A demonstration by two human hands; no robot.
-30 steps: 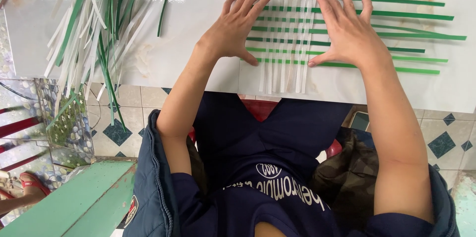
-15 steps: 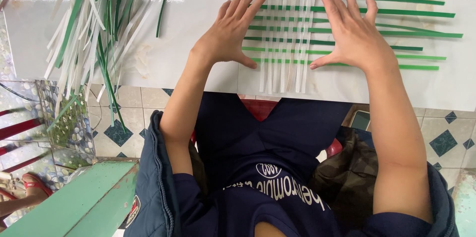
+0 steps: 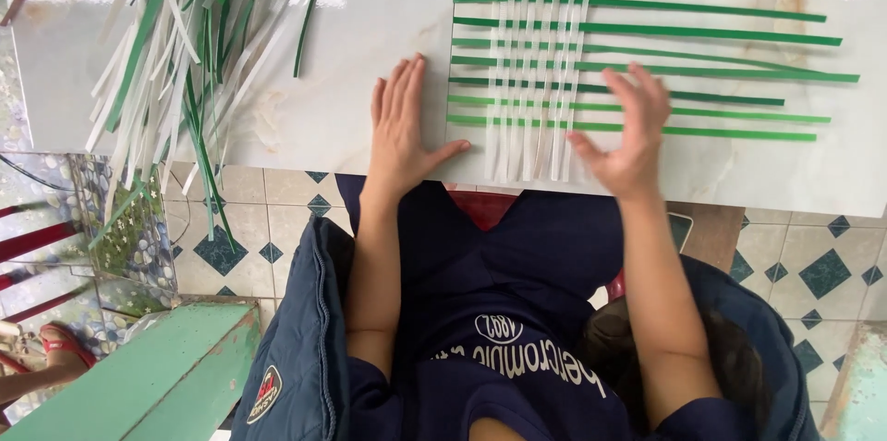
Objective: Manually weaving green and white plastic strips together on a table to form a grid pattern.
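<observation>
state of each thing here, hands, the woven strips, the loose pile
left hand: flat on the white table, palm down, just left of the weave, holding nothing
right hand: blurred, fingers spread over the weave's lower right, holding nothing
woven mat: partly woven, green strips crossing white ones, ends loose
loose strips: unwoven heap, some overhanging the table edge

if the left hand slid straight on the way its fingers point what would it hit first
The left hand lies flat with fingers pointing up the white tabletop. That way looks bare to the frame's top; the woven strips sit beside it and the loose strip pile on its other side.
</observation>
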